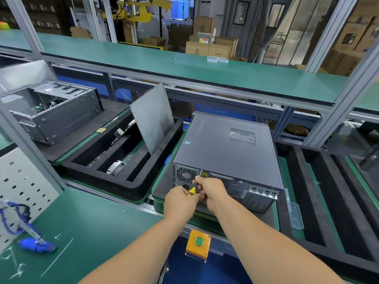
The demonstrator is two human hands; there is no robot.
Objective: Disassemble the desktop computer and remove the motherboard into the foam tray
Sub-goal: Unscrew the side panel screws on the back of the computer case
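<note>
At centre of the green-matted tabletop (98, 218), on a dark conveyor pallet, lies one closed dark grey metal desktop computer case (223, 146), side panel uppermost, rear panel facing the near edge. Item in use: a small screwdriver with yellow and black handle (192, 191), shaft angled up to a screw at the top edge of the rear panel, just right of the honeycomb fan grille. Left hand (180, 201): fingers curled around the handle. Right hand (211, 191): fingers pinching the shaft, steadying it near the tip. Left of the case, just beside it: one black foam tray with long slots (131, 185), holding circuit boards and a heatsink in its channels, with a grey metal side panel (153, 117) standing tilted at its far right end. Far left: a second, opened grey computer chassis (55, 113), cables visible inside. Right of the case: further black foam trays, slots showing nothing. Near edge: an orange push-button box with green button (198, 241); near left, a blue coiled-cord tool (35, 244) lying on the mat. Status, by judgement: early stage, cover screws being removed; motherboard not visible, presumably inside the closed case. Handling note: keep the tip seated square in the screw head, press along the shaft while turning, guide with the right fingers, and catch the freed screw before it drops.
</note>
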